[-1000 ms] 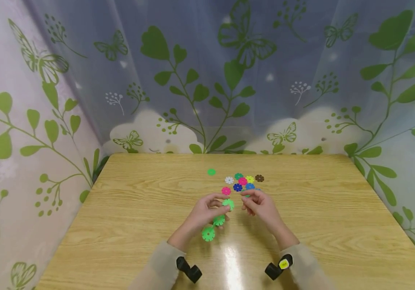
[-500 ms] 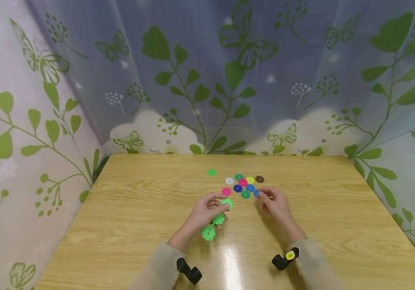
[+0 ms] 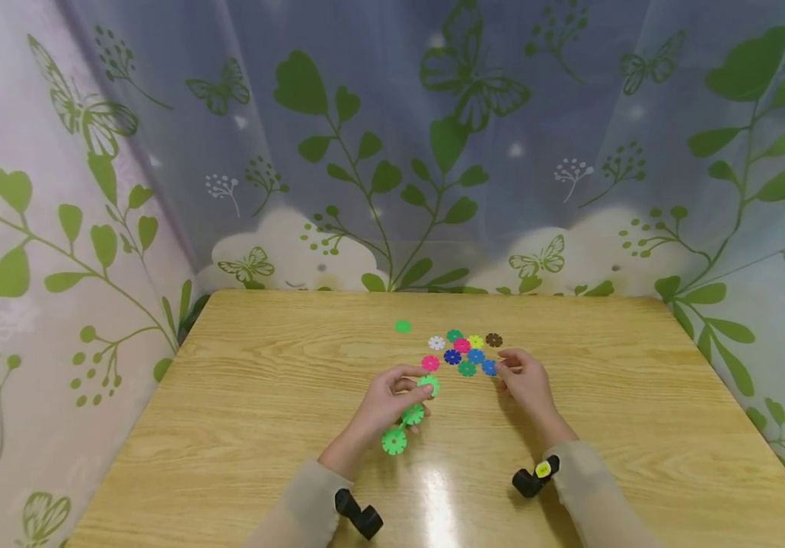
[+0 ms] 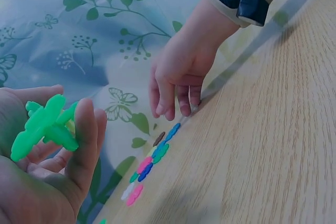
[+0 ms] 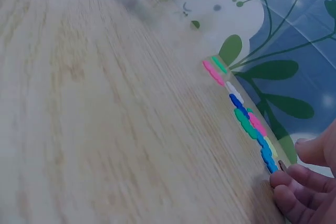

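My left hand (image 3: 387, 397) pinches a chain of light-green notched plastic discs (image 3: 394, 441) between thumb and fingers. In the left wrist view the joined green discs (image 4: 42, 127) stick out at angles to each other. My right hand (image 3: 528, 383) hovers low beside a blue notched disc (image 3: 489, 367) at the right end of a loose group. The right wrist view has its thumb apart from the fingers, the fingertips close by the blue disc (image 5: 269, 159); whether they touch it I cannot tell. Nothing shows between those fingers.
Flat on the wooden table (image 3: 262, 380) lie several discs: pink (image 3: 430, 364), white (image 3: 436, 343), dark blue (image 3: 452, 357), green (image 3: 467, 368), yellow (image 3: 476, 342) and brown (image 3: 493, 340). Farther left lies one light-green disc (image 3: 402, 326). A patterned curtain (image 3: 378, 152) hangs behind the table.
My right hand has moved right, away from the left hand, to the blue disc at the group's right end, uncovering discs it hid before. The left hand keeps its hold, nearly still.
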### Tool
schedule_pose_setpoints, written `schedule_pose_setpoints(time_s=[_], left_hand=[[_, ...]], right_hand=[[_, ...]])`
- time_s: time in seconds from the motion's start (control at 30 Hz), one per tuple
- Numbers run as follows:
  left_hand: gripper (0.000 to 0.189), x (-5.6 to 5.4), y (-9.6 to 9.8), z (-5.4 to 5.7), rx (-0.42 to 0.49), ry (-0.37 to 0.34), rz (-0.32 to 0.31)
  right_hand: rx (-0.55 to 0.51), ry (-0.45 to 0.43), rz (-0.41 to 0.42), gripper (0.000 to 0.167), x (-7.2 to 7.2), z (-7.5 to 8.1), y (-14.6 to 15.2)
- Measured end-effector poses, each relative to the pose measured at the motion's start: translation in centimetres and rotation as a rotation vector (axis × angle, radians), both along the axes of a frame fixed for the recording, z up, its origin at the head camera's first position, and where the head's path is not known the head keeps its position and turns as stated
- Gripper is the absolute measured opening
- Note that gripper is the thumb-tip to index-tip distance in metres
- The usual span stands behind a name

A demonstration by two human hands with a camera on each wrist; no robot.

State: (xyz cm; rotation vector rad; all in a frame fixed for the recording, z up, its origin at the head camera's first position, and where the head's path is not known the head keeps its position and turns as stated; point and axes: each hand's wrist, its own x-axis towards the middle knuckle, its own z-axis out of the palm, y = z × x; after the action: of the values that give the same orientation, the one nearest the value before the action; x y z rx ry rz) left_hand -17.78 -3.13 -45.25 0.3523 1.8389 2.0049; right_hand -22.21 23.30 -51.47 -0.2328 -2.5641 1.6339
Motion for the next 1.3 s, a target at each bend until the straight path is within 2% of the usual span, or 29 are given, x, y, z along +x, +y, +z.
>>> schedule_pose_setpoints(time_s=[0.13, 0.33, 0.47, 0.57, 0.6, 0.77, 0.97, 1.13, 1.3], left_hand=[[0.034, 0.1, 0.0, 0.0, 0.007, -0.01, -0.007], [0.034, 0.0, 0.2, -0.3, 0.013, -0.017, -0.005], [0.036, -0.5, 0.4, -1.6, 0.018, -0.027, 0.006], [0.037, -0.9, 0.5, -2.6, 0.026, -0.028, 0.006], [0.037, -0.9, 0.5, -2.6, 0.026, -0.028, 0.004], [0.038, -0.8, 0.5, -2.9, 0.041, -0.028, 0.007], [0.042, -0.9, 0.6, -2.9, 0.06, -0.035, 0.02], [0.042, -1.0, 0.7, -2.5, 0.067, -0.034, 0.038], [0.038, -1.1, 0.8, -2.2, 0.062, -0.046, 0.052]], right_hand=[[0.07, 0.001, 0.025, 0.029, -0.5, -0.3, 0.2], [0.261, 0.012, 0.059, 0.032, -1.3, -0.8, 0.2], [0.376, -0.019, 0.081, 0.034, -1.6, -0.9, 0.2], [0.417, -0.042, 0.087, 0.033, -1.7, -0.8, 0.1], [0.423, -0.046, 0.089, 0.032, -1.6, -0.7, 0.1], [0.375, -0.051, 0.088, 0.025, -1.2, -0.6, -0.1], [0.279, -0.022, 0.047, 0.018, -0.5, -0.7, -0.5], [0.093, 0.016, 0.034, 0.019, 0.5, 0.1, -1.3], [-0.1, 0.067, 0.073, 0.019, 1.7, 0.9, -2.8]])
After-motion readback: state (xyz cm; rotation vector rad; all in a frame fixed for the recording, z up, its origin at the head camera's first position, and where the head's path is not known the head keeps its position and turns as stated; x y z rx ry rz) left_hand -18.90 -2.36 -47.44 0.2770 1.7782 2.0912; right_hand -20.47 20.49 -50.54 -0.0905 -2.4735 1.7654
